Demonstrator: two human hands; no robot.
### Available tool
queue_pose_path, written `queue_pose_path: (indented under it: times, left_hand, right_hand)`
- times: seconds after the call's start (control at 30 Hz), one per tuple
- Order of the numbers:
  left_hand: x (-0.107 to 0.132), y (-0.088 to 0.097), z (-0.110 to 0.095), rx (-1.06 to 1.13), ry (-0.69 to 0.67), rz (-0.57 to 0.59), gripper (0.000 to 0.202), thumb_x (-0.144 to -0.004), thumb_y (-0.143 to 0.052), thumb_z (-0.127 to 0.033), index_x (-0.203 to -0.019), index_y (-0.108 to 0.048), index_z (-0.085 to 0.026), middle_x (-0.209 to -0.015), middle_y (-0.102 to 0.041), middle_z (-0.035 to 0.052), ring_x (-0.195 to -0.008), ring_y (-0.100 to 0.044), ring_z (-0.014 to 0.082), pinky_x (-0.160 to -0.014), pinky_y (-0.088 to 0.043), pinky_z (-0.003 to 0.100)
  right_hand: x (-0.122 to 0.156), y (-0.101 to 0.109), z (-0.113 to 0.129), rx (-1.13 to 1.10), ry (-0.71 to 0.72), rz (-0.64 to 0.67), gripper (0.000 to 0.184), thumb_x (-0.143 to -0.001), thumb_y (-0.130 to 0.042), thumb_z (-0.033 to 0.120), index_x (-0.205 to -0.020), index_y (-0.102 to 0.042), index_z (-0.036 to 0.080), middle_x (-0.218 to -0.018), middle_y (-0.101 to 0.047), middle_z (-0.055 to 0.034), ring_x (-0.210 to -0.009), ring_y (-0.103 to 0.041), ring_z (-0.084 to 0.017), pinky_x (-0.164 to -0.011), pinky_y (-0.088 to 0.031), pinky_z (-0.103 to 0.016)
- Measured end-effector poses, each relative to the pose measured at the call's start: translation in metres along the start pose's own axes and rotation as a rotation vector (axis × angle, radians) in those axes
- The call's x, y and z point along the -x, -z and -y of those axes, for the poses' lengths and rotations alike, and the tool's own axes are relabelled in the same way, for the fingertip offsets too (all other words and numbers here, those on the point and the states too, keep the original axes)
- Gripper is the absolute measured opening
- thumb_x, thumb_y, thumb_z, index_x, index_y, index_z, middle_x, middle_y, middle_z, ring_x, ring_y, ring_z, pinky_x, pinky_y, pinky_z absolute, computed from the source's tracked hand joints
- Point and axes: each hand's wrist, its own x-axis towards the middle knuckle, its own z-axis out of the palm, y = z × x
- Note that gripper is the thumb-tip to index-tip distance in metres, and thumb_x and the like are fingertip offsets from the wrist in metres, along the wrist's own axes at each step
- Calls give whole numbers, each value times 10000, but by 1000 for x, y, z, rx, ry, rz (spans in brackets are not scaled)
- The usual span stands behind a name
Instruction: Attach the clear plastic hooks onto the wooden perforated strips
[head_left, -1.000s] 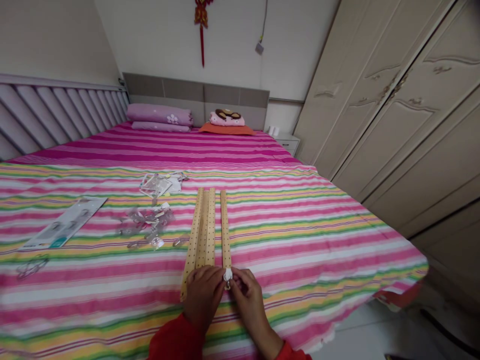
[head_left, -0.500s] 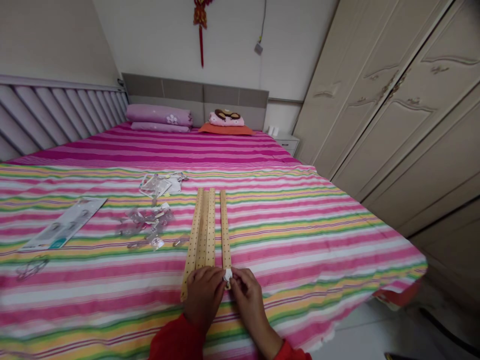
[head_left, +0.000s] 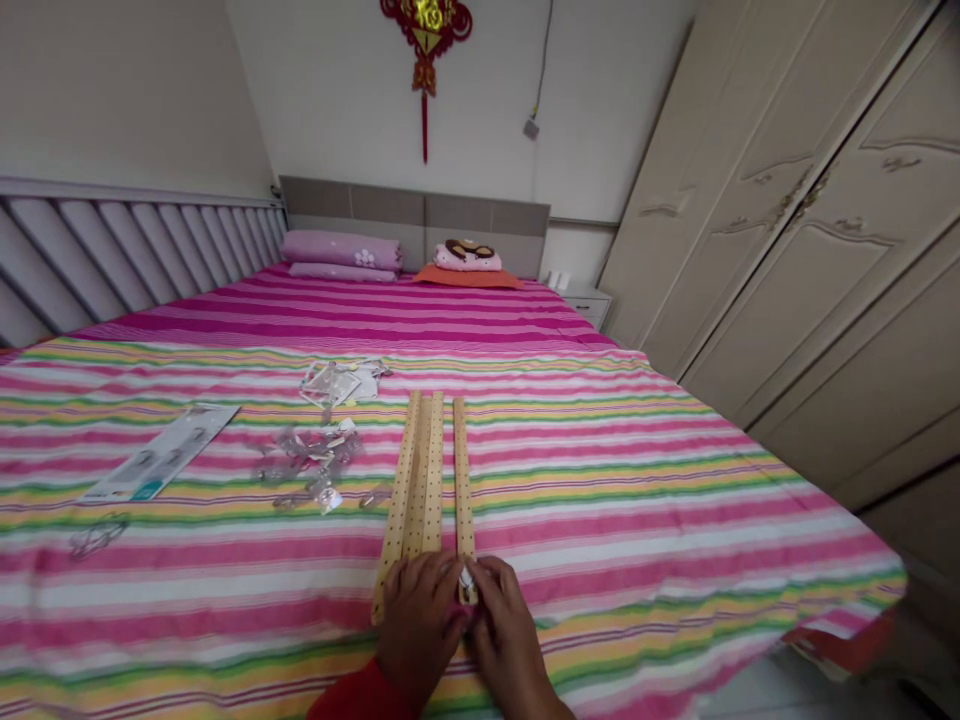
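Observation:
My left hand (head_left: 421,625) and my right hand (head_left: 511,632) meet at the near end of a narrow wooden strip (head_left: 463,480) with a row of small holes. Both are closed, fingertips pinching a small white and silver piece (head_left: 466,577) there; its kind is too small to make out. Left of this strip lies a wider set of perforated wooden strips (head_left: 433,490), side by side, partly covered at the near end by my left hand. A small clear packet (head_left: 375,496) lies beside that set.
Clear packets of small parts (head_left: 311,460) are heaped on the striped bedspread (head_left: 637,530), with more packaging (head_left: 341,382) behind. Farther left lie a flat blister pack (head_left: 169,450) and a thin wire-like bundle (head_left: 97,535). Folded bedding (head_left: 341,250) sits by the headboard; a wardrobe (head_left: 780,250) stands right.
The view has tilted up and swung slightly left, so everything sits lower and farther right. My hands stay together at the strip's near end, fingers slightly shifted around the small piece.

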Motion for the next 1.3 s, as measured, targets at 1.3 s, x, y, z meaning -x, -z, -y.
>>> queue_pose_path:
  times: [1.3]
  left_hand:
    - [-117,48,214,-272,557,200,304,-736,-544,-297,-956,-705,-162,-985,-689,135,-909,-616,277,-722,-423,316]
  right_hand:
    - [-14,13,-31,147,58,-135,357,-858,-479,181,-1192,-572,267,-1118,-635,-85,-1038,-612,-236,-850,-533,-323]
